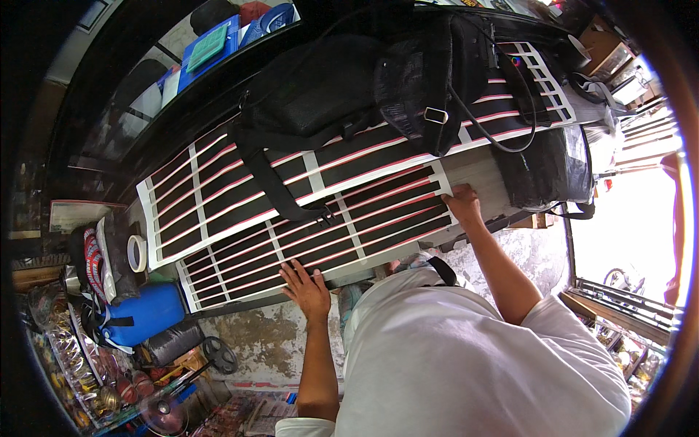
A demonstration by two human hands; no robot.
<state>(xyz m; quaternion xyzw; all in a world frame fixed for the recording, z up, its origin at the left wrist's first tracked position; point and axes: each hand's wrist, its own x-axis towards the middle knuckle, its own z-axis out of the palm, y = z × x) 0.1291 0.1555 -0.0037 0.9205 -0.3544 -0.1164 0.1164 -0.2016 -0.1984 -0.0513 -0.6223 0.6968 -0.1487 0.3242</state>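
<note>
My left hand (306, 290) lies with fingers spread on the near edge of a black sheet with white and red stripes (393, 227). At that sheet's right end, my right hand (464, 205) has its bent fingers closed on the white border. A second, longer striped sheet (357, 169) lies beyond it and overlaps its far side. On the longer sheet rests a black bag (313, 84), its wide strap (266, 178) hanging down over both sheets. Another black bag with a metal buckle (429, 91) sits beside it.
A black wrapped bundle (550, 167) stands at the right end of the bench (473, 169). On the left are a roll of white tape (136, 253), a blue bag-like item (151, 315) and shelves of small goods. A dark cable (526, 146) loops over the right side.
</note>
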